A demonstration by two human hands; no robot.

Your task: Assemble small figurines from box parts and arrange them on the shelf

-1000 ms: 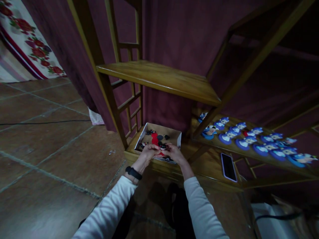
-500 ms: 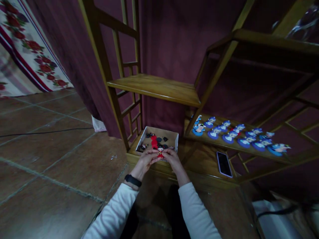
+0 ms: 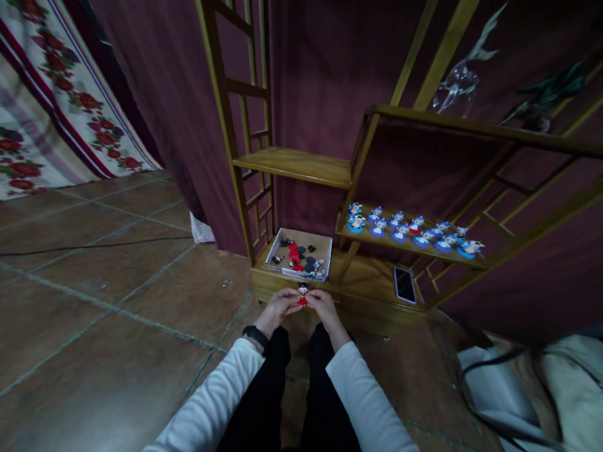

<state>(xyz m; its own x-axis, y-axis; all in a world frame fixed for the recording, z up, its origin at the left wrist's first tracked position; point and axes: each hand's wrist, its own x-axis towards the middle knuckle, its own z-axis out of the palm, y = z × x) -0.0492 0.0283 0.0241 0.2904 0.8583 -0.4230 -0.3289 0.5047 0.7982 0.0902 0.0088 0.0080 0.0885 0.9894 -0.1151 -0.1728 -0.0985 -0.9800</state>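
Observation:
My left hand (image 3: 281, 304) and my right hand (image 3: 324, 304) meet in front of me, fingers pinched together on a small red figurine (image 3: 303, 292) with a dark head. Both hold it just in front of the lowest wooden shelf board (image 3: 367, 279). Behind it sits a shallow cardboard box (image 3: 301, 253) with more red, black and pale small figurines inside. A black watch is on my left wrist.
A wooden shelf unit stands against a dark red curtain. One shelf (image 3: 409, 242) carries several blue and white figurines in rows. A phone (image 3: 404, 284) lies on the bottom board. A bare shelf (image 3: 296, 166) is higher up. Tiled floor spreads left; a pale bag (image 3: 532, 383) sits right.
My hands have drawn back out of the box toward me with the red figurine. The view has pulled away and tilted up, showing more of the shelves.

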